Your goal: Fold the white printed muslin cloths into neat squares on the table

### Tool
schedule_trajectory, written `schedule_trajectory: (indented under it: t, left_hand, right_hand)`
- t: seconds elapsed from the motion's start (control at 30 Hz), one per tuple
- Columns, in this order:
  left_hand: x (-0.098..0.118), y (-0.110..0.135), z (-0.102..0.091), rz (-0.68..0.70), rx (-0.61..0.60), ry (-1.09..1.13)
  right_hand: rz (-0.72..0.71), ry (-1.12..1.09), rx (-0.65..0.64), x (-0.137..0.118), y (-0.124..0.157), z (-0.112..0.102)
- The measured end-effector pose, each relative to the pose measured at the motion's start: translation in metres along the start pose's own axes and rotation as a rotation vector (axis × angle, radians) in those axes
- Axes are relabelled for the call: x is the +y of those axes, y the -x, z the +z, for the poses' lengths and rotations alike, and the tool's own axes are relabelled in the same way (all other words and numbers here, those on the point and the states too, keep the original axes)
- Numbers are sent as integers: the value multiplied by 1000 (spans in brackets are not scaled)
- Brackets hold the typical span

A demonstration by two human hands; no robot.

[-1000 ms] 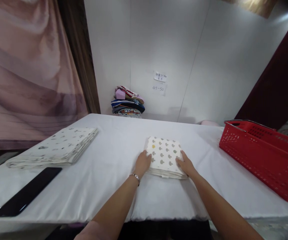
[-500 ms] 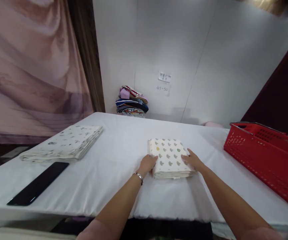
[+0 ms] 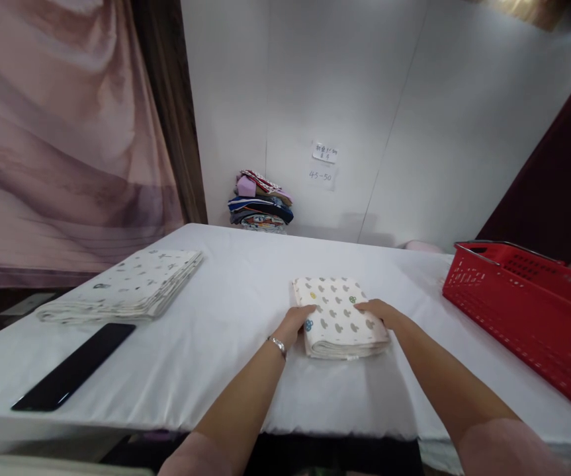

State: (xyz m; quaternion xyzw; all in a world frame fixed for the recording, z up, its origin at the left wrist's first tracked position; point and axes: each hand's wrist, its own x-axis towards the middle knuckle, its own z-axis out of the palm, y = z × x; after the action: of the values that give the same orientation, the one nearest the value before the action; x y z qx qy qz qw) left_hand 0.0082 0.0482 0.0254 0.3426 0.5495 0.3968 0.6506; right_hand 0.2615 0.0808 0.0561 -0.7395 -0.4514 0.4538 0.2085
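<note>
Palms lay open: left hand (image 3: 296,322) and right hand (image 3: 377,311) flattened on the soft, square-folded, grey-printed cream cloth (image 3: 339,316), gripping nothing.

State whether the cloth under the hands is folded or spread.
Folded: the patterned cloth is a compact rectangle, layered edges showing at the front.

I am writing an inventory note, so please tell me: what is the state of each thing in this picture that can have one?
Patterned cloth: folded, lying flat, both hands on it.
Left hand: open, fingers on the cloth's left edge.
Right hand: open, fingers on its right edge.
Cloth stack: folded, flat, untouched.
Black device: flat, screen dark.
Red basket: upright, contents hidden.
Clothes pile: folded, stacked by the wall.
</note>
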Motion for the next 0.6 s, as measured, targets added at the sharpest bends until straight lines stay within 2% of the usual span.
schedule_trajectory:
  t: [0.1,0.27,0.43,0.6]
  left_hand:
    - [-2,6,4,-4,-26,69]
    - [-1,17,8,0,9,116]
    - [4,33,13,-85,-15,168]
    - [-1,42,17,-121,-39,237]
  right_hand:
    - [-16,-43,-77,-1,5,-6]
    - [-33,-54,-151,-1,5,-13]
    - [-68,8,-65,0,0,-12]
    - [-169,126,22,-2,4,-11]
